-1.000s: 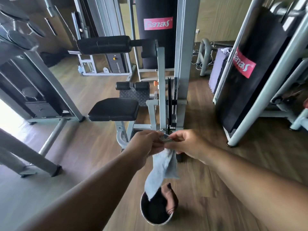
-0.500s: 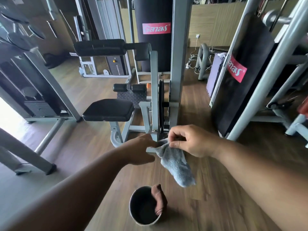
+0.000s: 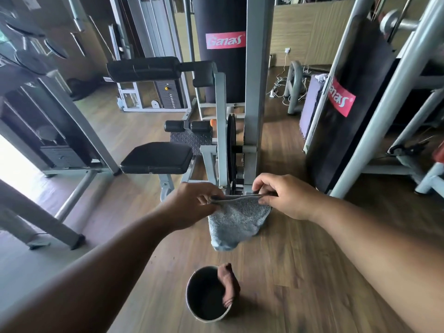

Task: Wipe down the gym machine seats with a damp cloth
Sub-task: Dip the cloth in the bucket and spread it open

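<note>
Grey cloth (image 3: pixel 236 219), terry-textured, held in the air over the wood floor (image 3: pixel 300 272), near the base of the machine (image 3: pixel 236 131). Its top edge is pulled flat between both hands and the rest hangs down in a loose fold with a rounded bottom. Left hand (image 3: pixel 192 203) pinches the cloth's left corner, fingers curled on it. Right hand (image 3: pixel 286 195) pinches the right corner between thumb and fingertips. Black padded seat (image 3: pixel 157 157) sits to the left of and beyond the hands, well apart from the cloth, with nothing on it. Round bucket (image 3: pixel 206 294) on the floor below the cloth, dark inside; contents cannot be told. Brown rag (image 3: pixel 229 284) draped over its right rim.
</note>
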The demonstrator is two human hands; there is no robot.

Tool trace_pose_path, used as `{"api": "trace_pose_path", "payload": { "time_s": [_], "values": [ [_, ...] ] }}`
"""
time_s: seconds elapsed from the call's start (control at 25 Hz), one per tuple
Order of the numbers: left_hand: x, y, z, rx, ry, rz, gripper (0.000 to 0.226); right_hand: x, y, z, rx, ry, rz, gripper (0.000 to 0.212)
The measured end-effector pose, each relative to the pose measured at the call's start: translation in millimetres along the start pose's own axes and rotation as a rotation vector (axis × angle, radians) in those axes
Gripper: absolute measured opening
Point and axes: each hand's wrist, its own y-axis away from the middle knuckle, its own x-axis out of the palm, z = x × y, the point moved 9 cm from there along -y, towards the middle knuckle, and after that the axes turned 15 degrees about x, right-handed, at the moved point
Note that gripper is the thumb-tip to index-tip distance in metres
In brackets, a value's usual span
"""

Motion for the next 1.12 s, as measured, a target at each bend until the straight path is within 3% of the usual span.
{"api": "trace_pose_path", "payload": {
  "time_s": [0.12,0.32,0.76,0.96,1.12],
  "values": [
    [-9,11,9,-0.123,0.066,-0.072,0.033,4,-6,2,-0.001,0.007,0.001,0.023],
    [3,48,48,-0.359,0.149,-0.106,0.022,41,-13,7,-0.013,0.122,-0.06,0.007],
    [161,208,209,-0.625,0.163,0.209,0.018,304,-44,-75,0.229,0.073,0.271,0.002],
    [250,247,301,-0.679,0.186,0.256,0.022,414,-82,-135,0.376,0.033,0.24,0.006],
    [291,254,349,-0.673,0.19,0.258,0.011,466,-104,-175,0.449,-0.017,0.186,0.003]
  ]
}}
